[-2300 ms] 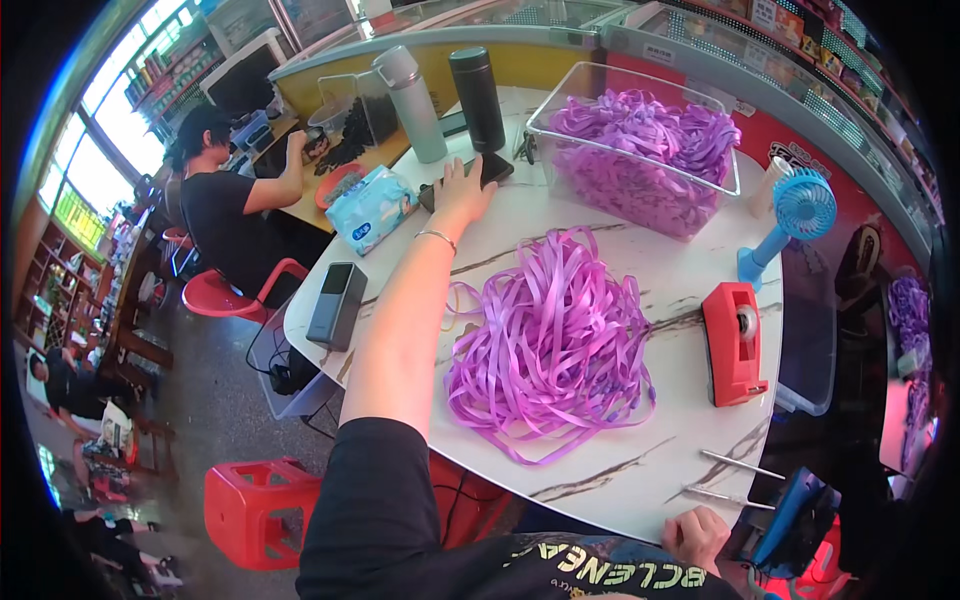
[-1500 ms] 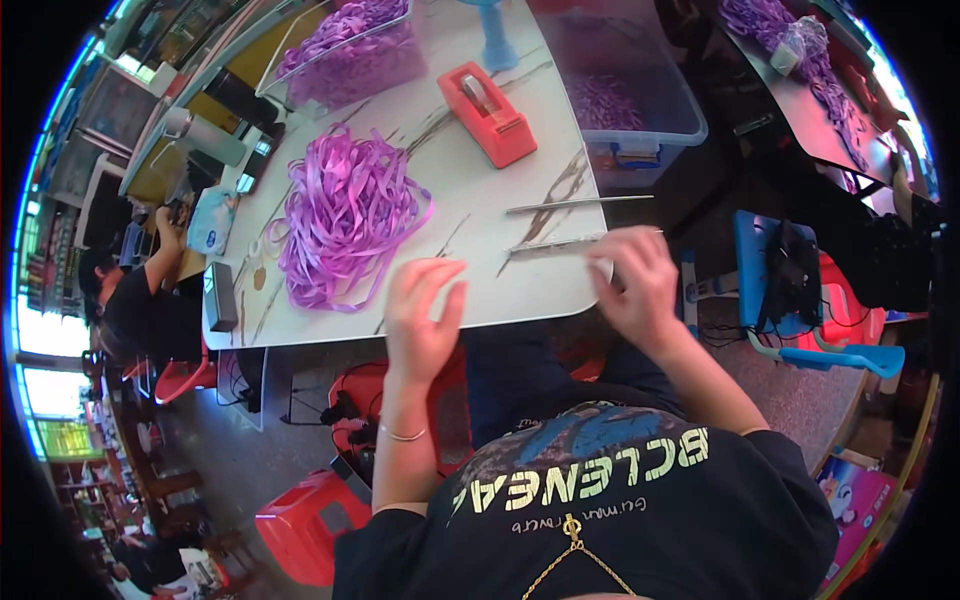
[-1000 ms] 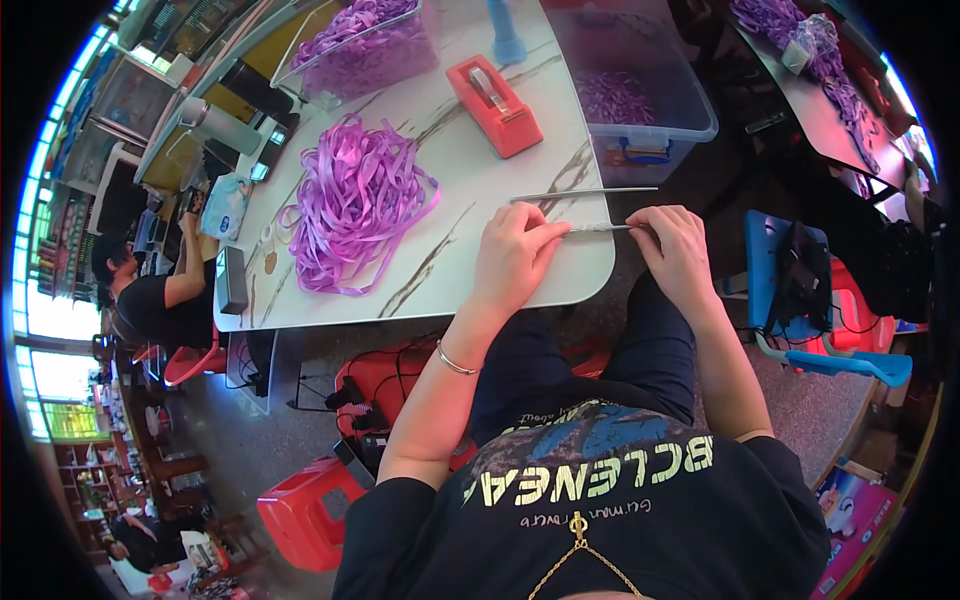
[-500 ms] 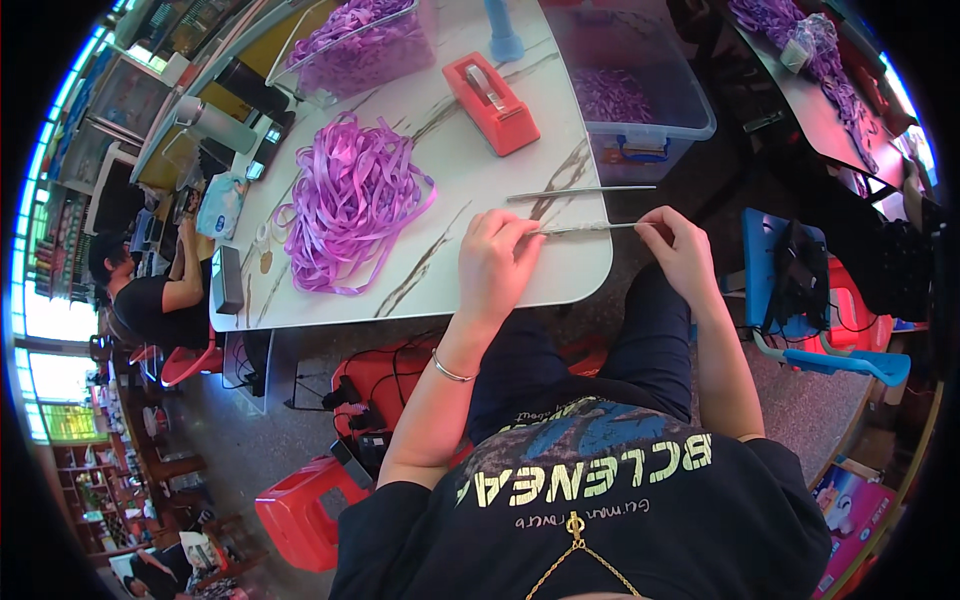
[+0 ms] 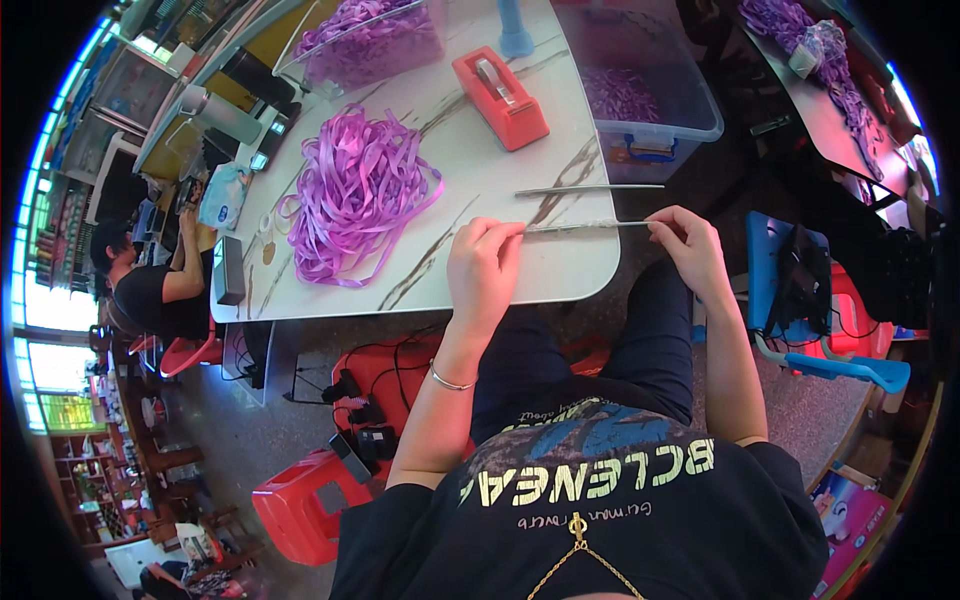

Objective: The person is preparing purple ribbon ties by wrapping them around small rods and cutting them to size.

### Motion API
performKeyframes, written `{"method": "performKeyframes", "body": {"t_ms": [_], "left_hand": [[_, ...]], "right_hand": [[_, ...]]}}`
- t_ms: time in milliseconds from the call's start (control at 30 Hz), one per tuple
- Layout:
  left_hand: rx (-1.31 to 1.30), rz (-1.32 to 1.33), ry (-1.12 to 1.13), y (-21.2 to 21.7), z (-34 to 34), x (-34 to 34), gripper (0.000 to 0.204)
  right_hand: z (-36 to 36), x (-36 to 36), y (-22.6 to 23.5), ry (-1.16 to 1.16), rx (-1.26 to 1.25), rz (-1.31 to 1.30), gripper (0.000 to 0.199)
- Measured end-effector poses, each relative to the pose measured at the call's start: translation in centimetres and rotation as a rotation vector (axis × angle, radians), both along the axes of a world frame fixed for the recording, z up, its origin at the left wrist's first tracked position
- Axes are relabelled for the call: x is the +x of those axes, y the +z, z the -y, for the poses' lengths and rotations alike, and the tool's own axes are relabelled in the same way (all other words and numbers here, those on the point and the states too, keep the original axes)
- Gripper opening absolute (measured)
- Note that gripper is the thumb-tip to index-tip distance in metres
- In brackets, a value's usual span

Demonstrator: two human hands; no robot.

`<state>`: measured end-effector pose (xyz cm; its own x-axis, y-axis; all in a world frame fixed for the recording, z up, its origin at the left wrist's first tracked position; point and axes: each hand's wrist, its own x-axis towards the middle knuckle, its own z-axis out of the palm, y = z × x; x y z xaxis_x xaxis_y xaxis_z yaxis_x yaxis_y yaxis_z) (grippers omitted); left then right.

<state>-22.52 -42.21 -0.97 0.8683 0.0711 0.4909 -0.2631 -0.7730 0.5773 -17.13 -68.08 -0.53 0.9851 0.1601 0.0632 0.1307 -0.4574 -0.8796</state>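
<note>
A thin rod (image 5: 585, 228) is stretched level between my hands over the table's right edge, with whitish, clear-looking material along its middle. My left hand (image 5: 484, 265) pinches the rod's left end between thumb and fingers. At the other end, my right hand (image 5: 690, 248) grips the tip in a pinch, just past the table edge. Slightly farther off, a second thin grey metal rod (image 5: 590, 189) lies on the table, its right end jutting over the edge. A red tape dispenser (image 5: 503, 100) stands beyond it. Left of my hands sits a loose heap of purple ribbon loops (image 5: 360, 195).
The marbled white table (image 5: 440, 285) has a clear bin of purple ribbons (image 5: 375, 50) at its far side. A lidless clear tub (image 5: 660, 130) stands to the right. Red stools (image 5: 310, 505) and a blue chair (image 5: 780, 290) flank me. Another person (image 5: 160, 285) works at left.
My left hand has shifted a little left, so more of the rod shows between my hands. The right hand keeps its pinch. The whole view has shifted slightly.
</note>
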Motion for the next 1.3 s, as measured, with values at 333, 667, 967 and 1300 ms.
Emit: {"method": "performKeyframes", "body": {"t_ms": [333, 667, 967, 1300], "left_hand": [[0.038, 0.031, -0.040, 0.5, 0.1, 0.5, 0.010], [0.011, -0.092, -0.055, 0.8, -0.7, 0.3, 0.015], [0.076, 0.038, -0.160, 0.3, -1.0, -1.0, 0.017], [0.120, -0.085, -0.438, 1.0, -0.9, -2.8, 0.020]], "right_hand": [[0.2, -0.6, 0.0, -0.097, -0.022, 0.258, 0.010], [-3.6, -2.1, 1.7, 0.108, 0.031, 0.495, 0.006], [-6.5, -3.9, -0.1, 0.275, -0.029, 0.562, 0.012], [-5.9, -4.1, -0.4, 0.294, -0.019, 0.548, 0.008]]}}
